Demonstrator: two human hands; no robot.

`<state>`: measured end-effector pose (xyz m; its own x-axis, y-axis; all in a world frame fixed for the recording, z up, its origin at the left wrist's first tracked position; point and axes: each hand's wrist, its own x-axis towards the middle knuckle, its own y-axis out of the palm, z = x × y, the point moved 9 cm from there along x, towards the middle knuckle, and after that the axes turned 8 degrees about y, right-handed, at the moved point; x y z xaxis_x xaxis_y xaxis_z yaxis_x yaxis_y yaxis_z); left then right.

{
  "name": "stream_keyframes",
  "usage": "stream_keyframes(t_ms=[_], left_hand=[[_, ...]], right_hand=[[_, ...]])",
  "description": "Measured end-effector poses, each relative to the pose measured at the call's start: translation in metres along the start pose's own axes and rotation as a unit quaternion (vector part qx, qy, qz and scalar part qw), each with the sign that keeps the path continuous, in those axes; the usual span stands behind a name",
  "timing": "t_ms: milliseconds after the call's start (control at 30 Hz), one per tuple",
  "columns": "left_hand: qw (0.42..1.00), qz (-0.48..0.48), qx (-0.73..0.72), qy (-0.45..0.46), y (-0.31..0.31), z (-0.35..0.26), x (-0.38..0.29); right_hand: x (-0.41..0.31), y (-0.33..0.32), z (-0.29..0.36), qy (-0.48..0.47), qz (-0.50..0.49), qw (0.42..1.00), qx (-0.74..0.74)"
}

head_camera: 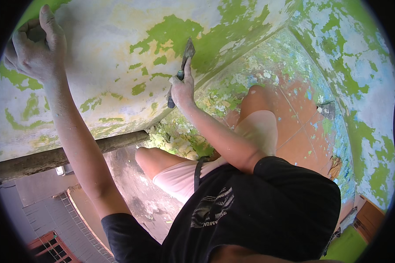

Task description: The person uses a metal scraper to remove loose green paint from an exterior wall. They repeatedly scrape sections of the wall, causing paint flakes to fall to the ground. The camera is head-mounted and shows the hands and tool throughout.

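My right hand (183,86) grips a trowel or scraper (188,50) by its dark handle, my index finger laid along the metal. The pointed blade is against or close to a wall (105,75) with patchy green paint and bare whitish plaster. At the upper left, my left hand (38,49) is raised by the same wall with curled, dusty fingers. Nothing shows in it, though part of the palm is hidden. Flakes of green and pale paint (191,144) lie heaped at the wall's foot.
A second peeling wall (365,82) stands at the right. A scraper blade (327,110) lies near its foot, on the tiled floor (293,131) strewn with paint chips. A dark weathered ledge (118,141) borders the wall's lower edge at left. An orange-brown wooden item (368,217) is at the lower right.
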<state>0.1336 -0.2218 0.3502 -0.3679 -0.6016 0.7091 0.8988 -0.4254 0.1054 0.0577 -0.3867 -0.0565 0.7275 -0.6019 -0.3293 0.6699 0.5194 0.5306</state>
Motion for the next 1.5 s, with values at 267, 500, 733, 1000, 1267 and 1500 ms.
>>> stream_keyframes(t_ms=[267,500,733,1000,1267,1500], left_hand=[[0.993,-0.039,-0.023,-0.104,-0.011,-0.008,0.002],[0.996,-0.017,-0.037,-0.075,-0.017,-0.02,0.01],[0.994,-0.032,-0.079,-0.075,-0.011,-0.011,0.005],[0.992,0.015,-0.084,-0.09,0.002,-0.002,-0.008],[0.996,0.021,-0.04,-0.08,0.001,0.007,-0.012],[0.996,0.043,-0.03,-0.075,0.003,0.018,-0.015]], right_hand=[[0.063,-0.048,0.054,0.022,-0.01,1.0,-0.005],[0.084,-0.065,0.122,-0.074,-0.072,0.994,0.024],[0.085,-0.05,0.097,-0.012,-0.002,0.995,-0.102],[0.128,-0.105,0.099,0.05,-0.034,0.997,0.036],[0.211,-0.177,0.102,0.025,-0.101,0.993,0.063],[0.223,-0.193,0.122,0.059,-0.06,0.995,0.049]])
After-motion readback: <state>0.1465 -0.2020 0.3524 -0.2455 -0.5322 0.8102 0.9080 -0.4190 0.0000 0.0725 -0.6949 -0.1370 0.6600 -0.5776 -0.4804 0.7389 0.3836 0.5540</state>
